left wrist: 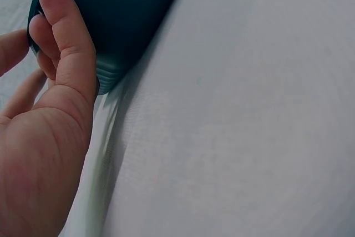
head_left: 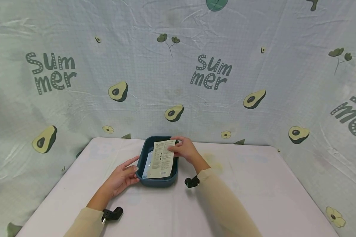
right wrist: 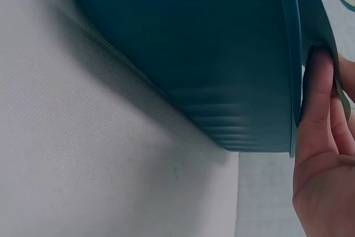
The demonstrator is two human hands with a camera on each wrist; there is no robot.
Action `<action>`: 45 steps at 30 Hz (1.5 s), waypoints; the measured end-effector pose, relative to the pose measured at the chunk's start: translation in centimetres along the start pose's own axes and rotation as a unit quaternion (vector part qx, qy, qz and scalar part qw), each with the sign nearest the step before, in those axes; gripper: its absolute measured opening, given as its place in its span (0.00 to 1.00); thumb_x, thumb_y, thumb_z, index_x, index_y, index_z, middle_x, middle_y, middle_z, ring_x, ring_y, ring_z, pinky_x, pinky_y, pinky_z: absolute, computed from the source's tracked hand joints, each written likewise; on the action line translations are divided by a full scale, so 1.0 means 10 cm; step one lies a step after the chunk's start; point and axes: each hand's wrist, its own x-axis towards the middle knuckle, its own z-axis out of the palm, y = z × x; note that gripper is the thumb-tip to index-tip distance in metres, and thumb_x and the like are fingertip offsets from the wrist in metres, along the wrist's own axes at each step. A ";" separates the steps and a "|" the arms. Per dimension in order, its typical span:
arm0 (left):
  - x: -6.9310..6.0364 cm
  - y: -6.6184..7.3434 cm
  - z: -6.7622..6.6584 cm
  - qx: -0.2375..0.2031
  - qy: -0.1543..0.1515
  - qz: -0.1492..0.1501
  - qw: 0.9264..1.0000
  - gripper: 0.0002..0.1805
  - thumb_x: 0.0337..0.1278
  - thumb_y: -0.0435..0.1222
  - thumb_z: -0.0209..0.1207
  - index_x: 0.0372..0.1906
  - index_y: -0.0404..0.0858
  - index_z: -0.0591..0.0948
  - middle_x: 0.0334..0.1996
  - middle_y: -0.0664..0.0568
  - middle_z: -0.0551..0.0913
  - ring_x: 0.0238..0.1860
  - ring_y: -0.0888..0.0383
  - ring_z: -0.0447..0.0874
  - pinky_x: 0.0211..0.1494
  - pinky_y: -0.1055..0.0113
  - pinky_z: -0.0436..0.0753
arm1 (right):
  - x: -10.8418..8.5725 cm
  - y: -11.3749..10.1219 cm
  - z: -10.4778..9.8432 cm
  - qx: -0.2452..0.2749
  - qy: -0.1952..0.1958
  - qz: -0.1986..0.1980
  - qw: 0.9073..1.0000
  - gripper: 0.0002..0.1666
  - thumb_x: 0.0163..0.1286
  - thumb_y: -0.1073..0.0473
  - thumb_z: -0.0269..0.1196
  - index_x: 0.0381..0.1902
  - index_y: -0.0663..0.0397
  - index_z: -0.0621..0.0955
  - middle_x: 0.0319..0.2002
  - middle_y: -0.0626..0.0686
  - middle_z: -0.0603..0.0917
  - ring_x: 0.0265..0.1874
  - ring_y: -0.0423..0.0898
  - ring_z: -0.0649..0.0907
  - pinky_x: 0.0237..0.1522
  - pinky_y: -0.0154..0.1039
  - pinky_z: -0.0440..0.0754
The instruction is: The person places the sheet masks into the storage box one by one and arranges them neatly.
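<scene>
A dark teal plastic bin (head_left: pixel 158 183) with rounded corners stands upright at the far middle of the table. Over it lies a cream printed sheet (head_left: pixel 163 158), tilted, with small text and a barcode near its lower edge. The right hand (head_left: pixel 185 149) pinches this sheet by its upper right part, at the bin's right rim. Along the bin's left side, the left hand (head_left: pixel 123 177) touches the wall and rim with loosely extended fingers. Beneath the sheet, a pale bluish flat packet (head_left: pixel 147 166) shows in part; the rest of the bin's inside is hidden.
A pale cloth covers the table (head_left: pixel 240 184). Behind it hangs a light curtain (head_left: pixel 145 72) printed with avocados and lettering, close to the bin's far side. Small black cameras sit on the left wrist (head_left: pixel 112 214) and the right wrist (head_left: pixel 192 181).
</scene>
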 end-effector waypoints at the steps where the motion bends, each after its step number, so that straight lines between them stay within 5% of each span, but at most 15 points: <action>1: 0.00 0.00 0.00 -0.001 -0.001 0.001 1.000 0.38 0.77 0.33 0.52 0.83 0.44 0.50 0.42 0.54 0.79 0.33 0.63 0.81 0.45 0.68 0.88 | 0.00 -0.01 0.01 -0.005 -0.002 -0.001 1.000 0.31 0.66 0.60 0.72 0.67 0.50 0.78 0.45 0.59 0.90 0.34 0.48 0.90 0.41 0.40 0.90; 14: -0.03 0.00 -0.01 -0.002 -0.003 0.004 1.000 0.38 0.77 0.32 0.51 0.83 0.43 0.49 0.42 0.54 0.80 0.33 0.63 0.82 0.45 0.68 0.88 | 0.00 0.00 0.09 -0.088 0.009 -0.041 0.995 0.30 0.60 0.63 0.76 0.61 0.52 0.83 0.24 0.51 0.84 0.24 0.42 0.86 0.33 0.41 0.90; 21: -0.04 -0.01 -0.03 -0.002 0.001 0.007 1.000 0.37 0.78 0.32 0.51 0.83 0.44 0.50 0.43 0.53 0.82 0.33 0.63 0.82 0.45 0.68 0.88 | 0.01 0.01 0.17 -0.125 0.027 -0.047 0.991 0.28 0.59 0.62 0.77 0.59 0.53 0.84 0.25 0.51 0.82 0.22 0.42 0.84 0.33 0.39 0.90; 31: -0.08 -0.02 -0.04 -0.002 0.005 0.007 1.000 0.38 0.77 0.32 0.51 0.83 0.43 0.49 0.41 0.54 0.82 0.33 0.63 0.82 0.44 0.67 0.88 | -0.03 -0.09 0.18 -0.169 -0.005 -0.021 0.985 0.30 0.63 0.63 0.74 0.63 0.56 0.80 0.33 0.55 0.86 0.24 0.43 0.87 0.35 0.38 0.90; 45: -0.04 -0.01 -0.02 0.004 0.008 0.006 1.000 0.38 0.77 0.32 0.52 0.83 0.42 0.50 0.41 0.54 0.82 0.32 0.63 0.82 0.43 0.67 0.89 | -0.18 -0.14 0.14 -0.243 0.054 -0.036 0.968 0.24 0.64 0.60 0.74 0.56 0.65 0.83 0.32 0.53 0.84 0.23 0.42 0.86 0.29 0.34 0.85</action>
